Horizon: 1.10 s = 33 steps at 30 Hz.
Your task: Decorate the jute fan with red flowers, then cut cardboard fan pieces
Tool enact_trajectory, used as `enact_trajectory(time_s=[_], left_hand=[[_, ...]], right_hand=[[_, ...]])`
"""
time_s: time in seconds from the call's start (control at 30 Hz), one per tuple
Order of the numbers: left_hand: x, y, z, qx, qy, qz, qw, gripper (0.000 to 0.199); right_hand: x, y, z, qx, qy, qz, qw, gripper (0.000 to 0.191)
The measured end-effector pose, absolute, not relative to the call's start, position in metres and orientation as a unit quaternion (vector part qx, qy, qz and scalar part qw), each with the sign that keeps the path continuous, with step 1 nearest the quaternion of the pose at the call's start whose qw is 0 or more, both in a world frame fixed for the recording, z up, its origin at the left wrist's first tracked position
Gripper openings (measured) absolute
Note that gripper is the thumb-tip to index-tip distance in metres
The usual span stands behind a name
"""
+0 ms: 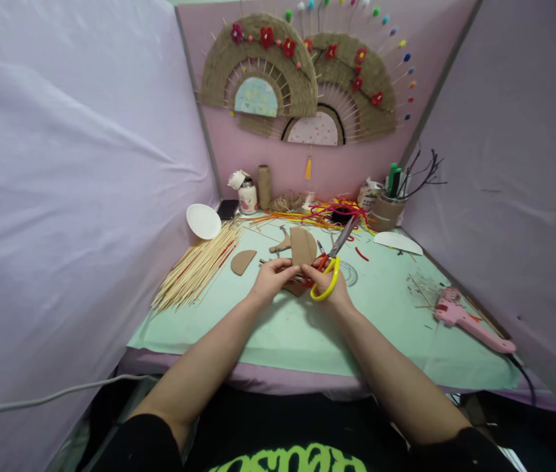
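A half-round piece of brown cardboard (pixel 302 246) stands upright over the table between my two hands. My left hand (pixel 274 276) pinches its lower left edge between thumb and fingers. My right hand (pixel 330 283) holds the lower right edge, and scissors (pixel 336 263) with yellow and red handles hang on that same hand, blades pointing up and away. Another half-round cardboard piece (pixel 243 262) lies flat to the left. Under and behind my hands are more cardboard scraps, partly hidden. A clear protractor (pixel 349 274) rests just right of my right hand.
Thin bamboo sticks (pixel 198 265) are heaped at the left beside a white paper disc (pixel 203 221). Colourful pipe cleaners (pixel 327 210), a bottle (pixel 247 196) and a pen pot (pixel 389 211) line the back. At the right lies a pink glue gun (pixel 472 322) with a cord.
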<state>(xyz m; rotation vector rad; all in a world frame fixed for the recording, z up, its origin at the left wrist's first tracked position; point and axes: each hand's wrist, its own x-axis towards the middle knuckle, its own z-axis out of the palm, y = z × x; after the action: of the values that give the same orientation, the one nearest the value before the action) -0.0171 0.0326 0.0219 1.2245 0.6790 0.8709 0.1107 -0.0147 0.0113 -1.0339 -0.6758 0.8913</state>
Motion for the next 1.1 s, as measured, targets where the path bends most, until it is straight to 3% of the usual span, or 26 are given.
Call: enact_trajectory(time_s=[0.13, 0.33, 0.5, 0.9, 1.1], left_hand=[[-0.019, 0.035, 0.025, 0.533, 0.334, 0.419, 0.655, 0.031], [-0.023, 0.039, 0.027, 0.581, 0.342, 0.440, 0.593, 0.019], [-0.025, 0.040, 0.030, 0.532, 0.326, 0.464, 0.629, 0.026], [-0.029, 0.045, 0.032, 0.425, 0.307, 0.486, 0.699, 0.036], [-0.029, 0.045, 0.033, 0.414, 0.293, 0.462, 0.727, 0.039]], right_hand=[[0.115, -0.016, 0.012, -0.500, -0.341, 0.374, 0.703, 0.034], [0.129, -0.013, 0.015, -0.508, -0.321, 0.307, 0.738, 0.036], [0.129, -0.012, 0.012, -0.505, -0.322, 0.319, 0.734, 0.042], [0.111, -0.028, 0.024, -0.501, -0.433, 0.434, 0.611, 0.040], [0.107, -0.032, 0.025, -0.546, -0.490, 0.386, 0.560, 0.038]])
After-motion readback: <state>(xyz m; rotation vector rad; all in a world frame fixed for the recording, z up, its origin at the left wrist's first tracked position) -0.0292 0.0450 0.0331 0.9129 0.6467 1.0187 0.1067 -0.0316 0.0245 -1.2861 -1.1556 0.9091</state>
